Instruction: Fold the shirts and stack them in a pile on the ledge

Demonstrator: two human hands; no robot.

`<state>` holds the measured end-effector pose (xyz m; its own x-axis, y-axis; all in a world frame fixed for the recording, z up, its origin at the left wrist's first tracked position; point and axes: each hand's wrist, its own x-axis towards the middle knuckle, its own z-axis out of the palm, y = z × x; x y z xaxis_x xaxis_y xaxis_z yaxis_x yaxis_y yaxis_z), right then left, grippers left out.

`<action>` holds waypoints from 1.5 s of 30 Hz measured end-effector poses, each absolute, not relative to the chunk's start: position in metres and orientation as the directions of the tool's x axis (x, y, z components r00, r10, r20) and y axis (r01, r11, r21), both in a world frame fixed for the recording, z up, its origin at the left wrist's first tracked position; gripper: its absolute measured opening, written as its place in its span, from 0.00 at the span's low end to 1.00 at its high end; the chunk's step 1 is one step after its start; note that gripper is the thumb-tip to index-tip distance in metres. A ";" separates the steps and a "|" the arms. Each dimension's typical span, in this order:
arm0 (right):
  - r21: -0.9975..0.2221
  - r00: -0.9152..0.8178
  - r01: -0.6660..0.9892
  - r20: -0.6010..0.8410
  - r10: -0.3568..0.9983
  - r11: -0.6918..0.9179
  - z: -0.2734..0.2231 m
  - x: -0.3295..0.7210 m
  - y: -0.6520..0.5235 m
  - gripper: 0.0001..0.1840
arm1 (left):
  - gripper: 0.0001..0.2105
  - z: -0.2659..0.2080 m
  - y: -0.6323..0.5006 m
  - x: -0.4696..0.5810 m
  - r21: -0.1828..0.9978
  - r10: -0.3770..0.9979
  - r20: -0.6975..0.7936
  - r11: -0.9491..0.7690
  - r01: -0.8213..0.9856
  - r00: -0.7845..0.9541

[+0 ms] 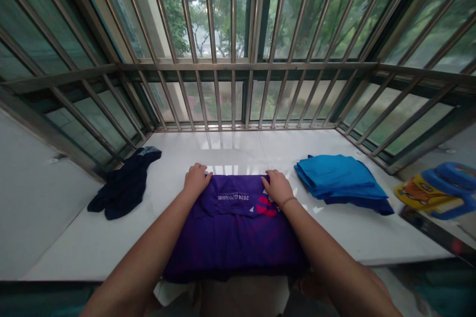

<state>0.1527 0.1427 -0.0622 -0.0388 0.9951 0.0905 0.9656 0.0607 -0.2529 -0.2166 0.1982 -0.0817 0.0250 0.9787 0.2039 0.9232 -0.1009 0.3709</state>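
A purple shirt (238,237) lies in front of me on the white ledge, its near part reaching the ledge's front edge. Upside-down white lettering with "2024" and a pink print show on its far part, which is folded over. My left hand (197,181) grips the far left corner of the fabric, fingers curled over the edge. At the far right corner, beside the pink print, my right hand (278,188) is closed on the cloth in the same way. A thin band circles my right wrist. The fingertips of both hands are partly hidden.
On the white ledge (238,151), a crumpled dark navy garment (126,185) lies at left and a folded blue stack of cloth (340,178) at right. A yellow and blue container with a handle (439,190) stands far right. Metal window bars (233,99) enclose the ledge.
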 end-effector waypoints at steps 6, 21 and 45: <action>-0.162 -0.036 0.986 -0.004 0.999 0.035 -0.060 0.162 0.167 0.14 | 0.10 -0.087 0.217 -0.246 0.390 0.985 0.136 -0.152 0.908 0.107; -0.183 -0.251 0.952 -0.013 0.968 0.245 -0.021 0.175 0.202 0.07 | 0.09 -0.047 0.240 -0.262 0.483 0.943 0.060 -0.315 0.817 0.328; -0.277 -0.332 0.857 0.346 0.877 0.434 -0.090 0.232 -0.082 0.16 | 0.17 -0.098 -0.086 -0.305 0.397 0.928 0.272 -0.349 0.849 0.255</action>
<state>0.2324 -0.0822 -0.0904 -0.3325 0.8773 0.3461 0.8572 0.4341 -0.2771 -0.3054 -0.0858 -0.0979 0.2547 0.9280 0.2718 0.8486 -0.3493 0.3973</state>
